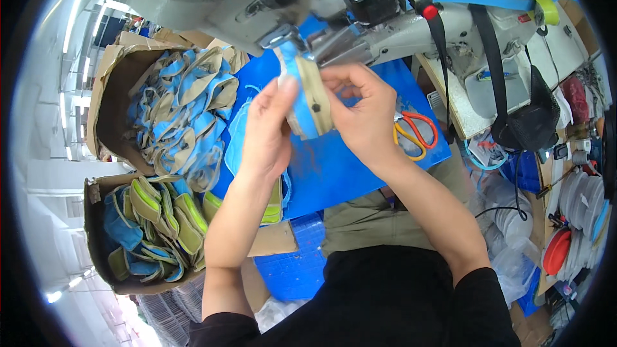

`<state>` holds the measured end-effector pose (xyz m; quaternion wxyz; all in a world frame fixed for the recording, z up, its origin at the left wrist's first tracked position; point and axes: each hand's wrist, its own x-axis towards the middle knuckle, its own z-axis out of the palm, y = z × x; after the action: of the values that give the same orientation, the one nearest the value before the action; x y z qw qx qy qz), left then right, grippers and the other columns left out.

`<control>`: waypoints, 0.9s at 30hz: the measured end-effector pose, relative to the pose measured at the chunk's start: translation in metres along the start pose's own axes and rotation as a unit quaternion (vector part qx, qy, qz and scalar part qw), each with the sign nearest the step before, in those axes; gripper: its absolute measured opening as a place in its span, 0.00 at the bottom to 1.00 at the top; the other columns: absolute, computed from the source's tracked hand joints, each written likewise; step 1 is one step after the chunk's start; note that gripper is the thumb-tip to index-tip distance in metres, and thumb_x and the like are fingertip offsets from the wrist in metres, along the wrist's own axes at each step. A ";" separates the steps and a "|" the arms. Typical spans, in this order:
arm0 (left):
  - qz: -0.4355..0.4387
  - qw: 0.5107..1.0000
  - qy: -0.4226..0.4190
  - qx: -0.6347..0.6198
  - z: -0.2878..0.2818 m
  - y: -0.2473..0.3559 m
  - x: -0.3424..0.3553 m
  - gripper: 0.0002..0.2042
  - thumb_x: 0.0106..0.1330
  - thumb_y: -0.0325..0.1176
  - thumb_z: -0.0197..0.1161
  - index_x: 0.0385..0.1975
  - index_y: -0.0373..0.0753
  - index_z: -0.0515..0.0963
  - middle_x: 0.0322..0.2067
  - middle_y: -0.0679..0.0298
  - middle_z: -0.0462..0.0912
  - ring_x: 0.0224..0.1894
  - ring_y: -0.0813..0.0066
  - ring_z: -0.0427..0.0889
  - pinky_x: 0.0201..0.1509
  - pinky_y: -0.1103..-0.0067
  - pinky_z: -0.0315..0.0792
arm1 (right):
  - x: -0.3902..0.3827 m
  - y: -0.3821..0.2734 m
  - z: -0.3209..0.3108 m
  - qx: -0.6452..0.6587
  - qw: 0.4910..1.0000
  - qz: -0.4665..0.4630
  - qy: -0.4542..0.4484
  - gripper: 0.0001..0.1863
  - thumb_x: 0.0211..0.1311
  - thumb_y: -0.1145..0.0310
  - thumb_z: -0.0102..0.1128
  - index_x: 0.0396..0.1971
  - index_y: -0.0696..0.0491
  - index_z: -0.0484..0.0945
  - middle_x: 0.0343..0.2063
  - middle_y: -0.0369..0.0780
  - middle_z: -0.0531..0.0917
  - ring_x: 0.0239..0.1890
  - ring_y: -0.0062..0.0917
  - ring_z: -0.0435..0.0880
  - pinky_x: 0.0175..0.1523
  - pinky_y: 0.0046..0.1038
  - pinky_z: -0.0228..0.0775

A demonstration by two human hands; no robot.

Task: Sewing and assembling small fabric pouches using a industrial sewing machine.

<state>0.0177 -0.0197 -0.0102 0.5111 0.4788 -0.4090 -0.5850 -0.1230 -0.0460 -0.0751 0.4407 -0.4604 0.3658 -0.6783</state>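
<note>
My left hand [270, 122] pinches the near left side of a curved blue and khaki fabric strip [308, 109], which has a dark spot on its khaki band. My right hand [360, 109] grips the strip's right side with fingers curled. The strip's upper end reaches the metal working end of a sewing machine [281, 37]; exactly how it sits there is too small to tell. Red and yellow-handled scissors [421, 127] lie on the blue work surface [328, 186], right of my right hand.
A cardboard box [103, 99] of blue and khaki pieces stands at the left, another [96, 231] with green and blue pieces nearer me. The grey machine body [411, 45] spans the top, with hanging black straps [488, 77]. A cluttered bench with stacked discs [575, 218] is at the right.
</note>
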 end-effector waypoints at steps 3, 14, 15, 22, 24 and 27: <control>0.062 0.992 0.016 0.109 0.001 0.000 0.014 0.13 0.69 0.33 0.72 0.50 0.36 0.82 0.41 0.66 0.89 0.39 0.84 0.84 0.46 0.82 0.77 | -0.004 0.009 -0.007 -0.071 0.995 -0.074 0.011 0.06 0.58 0.76 0.72 0.35 0.54 0.85 0.31 0.39 0.86 0.32 0.26 0.88 0.37 0.26 0.77; -0.184 0.955 -0.124 -0.197 -0.027 0.022 0.025 0.14 0.75 0.35 0.65 0.53 0.35 0.79 0.46 0.60 0.87 0.46 0.71 0.88 0.51 0.74 0.83 | -0.012 0.035 -0.003 -0.150 0.974 -0.165 0.046 0.12 0.51 0.69 0.77 0.34 0.50 0.83 0.30 0.35 0.84 0.34 0.32 0.86 0.35 0.33 0.78; -0.169 0.968 -0.074 -0.170 -0.017 0.021 0.022 0.14 0.75 0.35 0.65 0.54 0.35 0.79 0.46 0.60 0.87 0.46 0.71 0.88 0.51 0.74 0.83 | -0.013 0.037 -0.003 -0.140 0.977 -0.155 0.050 0.11 0.52 0.70 0.77 0.34 0.50 0.83 0.30 0.35 0.84 0.33 0.31 0.87 0.35 0.32 0.78; -0.033 0.999 0.008 0.040 0.001 0.005 0.018 0.14 0.68 0.28 0.72 0.51 0.34 0.81 0.43 0.62 0.89 0.42 0.76 0.88 0.50 0.77 0.83 | -0.015 0.038 0.001 -0.037 0.993 -0.106 0.031 0.10 0.53 0.77 0.76 0.34 0.54 0.83 0.30 0.39 0.85 0.31 0.28 0.88 0.36 0.26 0.79; 0.051 0.992 0.014 0.113 -0.002 -0.003 0.021 0.13 0.66 0.25 0.73 0.49 0.34 0.83 0.41 0.63 0.89 0.39 0.79 0.88 0.46 0.80 0.82 | -0.015 0.037 -0.003 -0.050 0.993 -0.109 0.013 0.10 0.53 0.78 0.75 0.35 0.56 0.83 0.31 0.40 0.86 0.32 0.27 0.88 0.38 0.26 0.79; 0.129 0.975 0.028 0.180 -0.002 -0.011 0.025 0.12 0.64 0.25 0.75 0.46 0.33 0.85 0.38 0.65 0.89 0.36 0.84 0.85 0.43 0.84 0.78 | -0.014 0.038 -0.004 -0.057 0.992 -0.113 -0.002 0.11 0.53 0.81 0.74 0.36 0.57 0.83 0.31 0.40 0.86 0.32 0.27 0.88 0.39 0.26 0.79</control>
<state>0.0168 -0.0432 -0.0248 0.4984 0.5223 -0.5518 -0.4175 -0.1143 -0.0455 -0.1146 0.3353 -0.5240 0.3487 -0.7010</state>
